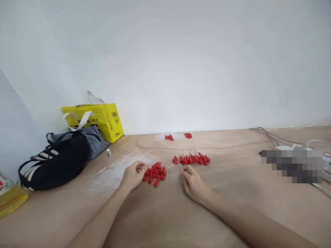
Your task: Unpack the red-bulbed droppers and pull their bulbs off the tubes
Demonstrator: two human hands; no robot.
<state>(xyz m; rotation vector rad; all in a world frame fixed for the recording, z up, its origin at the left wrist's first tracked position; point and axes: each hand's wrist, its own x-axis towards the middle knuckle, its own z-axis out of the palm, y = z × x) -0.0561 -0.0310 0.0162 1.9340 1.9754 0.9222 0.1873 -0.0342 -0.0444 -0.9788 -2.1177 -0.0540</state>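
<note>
My left hand (133, 175) is at the left edge of a loose pile of red rubber dropper bulbs (156, 172), thumb and fingers pinched on one bulb. Just right of the pile, clear glass dropper tubes (174, 176) lie side by side in a row. My right hand (195, 184) has its fingers closed at the right end of that row, on a glass tube that they partly hide. Behind the row lie several assembled droppers (191, 158), red bulbs toward me and glass tips pointing away.
Clear zip bags (106, 177) overlap at left. A filled bag (173, 136) of droppers lies by the wall. Farther left are a small bottle (109, 152), black bag (64, 165), striped bag (97, 143) and yellow bag (113, 127). A white power strip (327, 165) and cables (271, 137) sit right.
</note>
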